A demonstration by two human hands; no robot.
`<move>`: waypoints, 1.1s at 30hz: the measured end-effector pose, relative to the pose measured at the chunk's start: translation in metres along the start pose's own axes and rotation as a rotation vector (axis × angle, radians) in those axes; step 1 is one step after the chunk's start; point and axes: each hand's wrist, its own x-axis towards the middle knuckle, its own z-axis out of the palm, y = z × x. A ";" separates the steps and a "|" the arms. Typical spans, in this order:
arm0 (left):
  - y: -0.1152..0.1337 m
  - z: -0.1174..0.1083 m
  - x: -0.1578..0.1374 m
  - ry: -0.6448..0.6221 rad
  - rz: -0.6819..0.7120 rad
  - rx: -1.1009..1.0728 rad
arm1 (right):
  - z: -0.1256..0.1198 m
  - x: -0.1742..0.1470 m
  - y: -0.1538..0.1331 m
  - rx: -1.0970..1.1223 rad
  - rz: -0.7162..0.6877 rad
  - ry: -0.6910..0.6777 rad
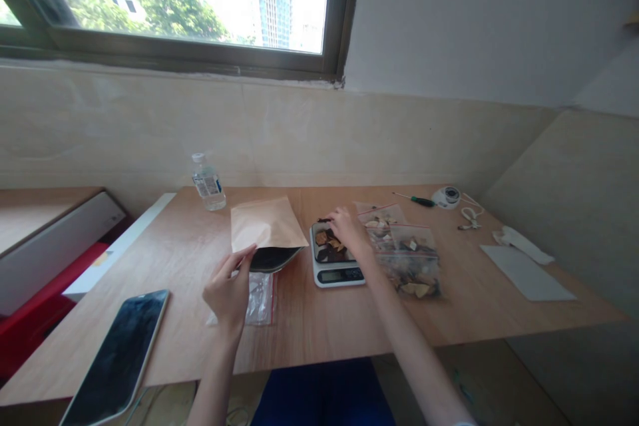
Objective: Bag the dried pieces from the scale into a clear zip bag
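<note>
My left hand (228, 287) pinches the near edge of a brown paper pouch (267, 226) and holds its dark mouth agape on the wooden table (319, 319). A small clear zip bag (260, 299) lies flat under that hand. My right hand (348, 229) reaches onto a white kitchen scale (335, 271), fingers curled on the dried pieces (324, 239) piled on its platform. Whether it grips any I cannot tell. To the right of the scale lie clear zip bags of dried pieces (412, 259).
A phone (120, 353) lies at the near left edge. A water bottle (208, 183) stands by the wall. A green-handled screwdriver (413, 200), a round white device (446, 196) with a cord and a grey sheet (526, 273) lie at the right.
</note>
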 end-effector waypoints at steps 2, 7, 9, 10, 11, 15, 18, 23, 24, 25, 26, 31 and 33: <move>-0.001 0.000 0.000 0.003 -0.002 0.003 | 0.005 0.004 0.000 -0.018 -0.004 -0.038; -0.001 0.001 0.001 0.008 -0.003 0.005 | 0.007 0.002 0.009 -0.050 -0.008 -0.100; 0.001 0.001 0.001 0.010 -0.003 0.002 | 0.002 -0.002 0.012 -0.045 0.003 -0.086; 0.002 0.001 0.001 0.010 -0.002 0.004 | -0.002 -0.004 0.012 -0.019 0.008 -0.064; 0.003 0.002 0.001 0.009 0.000 0.007 | -0.006 -0.007 0.010 0.030 0.008 -0.029; 0.005 0.003 0.000 0.009 0.004 0.017 | -0.028 -0.030 -0.020 0.416 -0.096 0.106; 0.003 0.005 -0.001 0.006 0.011 0.028 | -0.037 -0.051 -0.060 0.682 -0.271 -0.021; 0.000 0.006 -0.007 -0.017 0.009 0.037 | -0.010 -0.067 -0.119 0.607 -0.436 -0.257; 0.000 0.006 -0.009 -0.024 0.007 0.036 | 0.000 -0.066 -0.126 0.551 -0.407 -0.252; 0.000 0.005 -0.011 -0.030 0.005 0.033 | 0.010 -0.063 -0.132 0.500 -0.362 -0.249; 0.001 0.004 -0.014 -0.035 0.006 0.028 | 0.020 -0.059 -0.136 0.459 -0.310 -0.252; 0.005 0.002 -0.025 -0.036 0.038 -0.022 | 0.052 -0.024 -0.149 0.425 -0.206 -0.239; 0.005 0.001 -0.027 -0.045 0.042 -0.038 | 0.055 -0.009 -0.153 0.464 -0.238 -0.180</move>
